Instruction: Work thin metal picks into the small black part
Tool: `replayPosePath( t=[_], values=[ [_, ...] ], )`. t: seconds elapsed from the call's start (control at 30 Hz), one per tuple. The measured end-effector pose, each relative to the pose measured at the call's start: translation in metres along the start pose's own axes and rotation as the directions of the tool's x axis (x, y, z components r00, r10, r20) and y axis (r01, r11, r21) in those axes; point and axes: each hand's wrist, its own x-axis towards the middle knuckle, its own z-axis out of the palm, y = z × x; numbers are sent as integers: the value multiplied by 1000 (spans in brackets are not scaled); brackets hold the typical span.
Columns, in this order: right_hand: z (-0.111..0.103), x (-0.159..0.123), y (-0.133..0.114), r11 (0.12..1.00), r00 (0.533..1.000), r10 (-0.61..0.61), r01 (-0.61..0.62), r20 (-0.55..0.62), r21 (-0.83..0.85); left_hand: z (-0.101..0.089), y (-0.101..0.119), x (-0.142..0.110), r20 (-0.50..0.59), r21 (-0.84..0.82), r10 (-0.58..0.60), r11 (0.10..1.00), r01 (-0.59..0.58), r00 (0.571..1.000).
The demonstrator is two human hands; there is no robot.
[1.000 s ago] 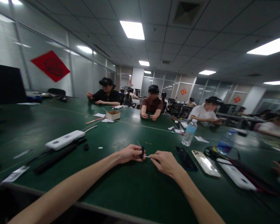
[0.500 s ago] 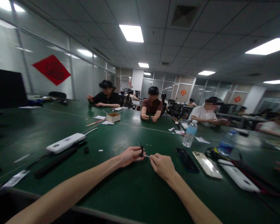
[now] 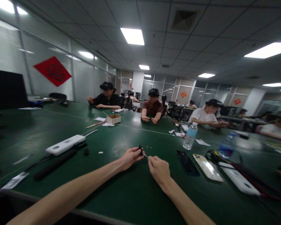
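Above the green table (image 3: 121, 193), my left hand (image 3: 131, 158) pinches a small black piece (image 3: 140, 150) between thumb and fingers; its exact kind is too small to make out. My right hand (image 3: 159, 168) is closed on a thin, pale stick (image 3: 145, 155), whose far end reaches to the black piece. Whether the stick goes into the piece or only touches it, I cannot tell. The two hands are a short way apart, and the end of the stick inside the right hand is hidden.
Right of my hands lie a dark phone (image 3: 187, 162), a pale phone (image 3: 207, 167), a water bottle (image 3: 190, 136), a blue-labelled bottle (image 3: 227, 145) and a white power strip (image 3: 240, 178). Another white device (image 3: 65, 145) lies left. A small box (image 3: 113, 119) stands farther back; several people sit around.
My right hand has shifted slightly left, closer to my left hand, so less of the stick shows. The black piece has tilted and moved a little left.
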Motion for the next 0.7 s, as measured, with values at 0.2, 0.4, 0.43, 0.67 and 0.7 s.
replayPosePath(
  t=[0.2, 0.4, 0.43, 0.67, 0.7],
  values=[
    [8, 2, -5, 998, 997, 59, -58, -57, 24, 4, 0, 1, -53, -30, 64, 997, -66, 997],
    [18, 3, -8, 986, 989, 112, -98, -99, 135, 9, -5, 2, -110, -53, 104, 992, -111, 988],
    [19, 2, -8, 983, 988, 118, -102, -103, 151, 9, -6, 2, -115, -60, 107, 992, -114, 988],
    [22, 10, -6, 962, 979, 175, -147, -105, 232, 16, -16, 1, -138, -67, 98, 992, -108, 986],
    [22, 12, -5, 955, 975, 189, -154, -119, 255, 18, -18, 0, -125, -62, 86, 994, -95, 988]
  ],
)
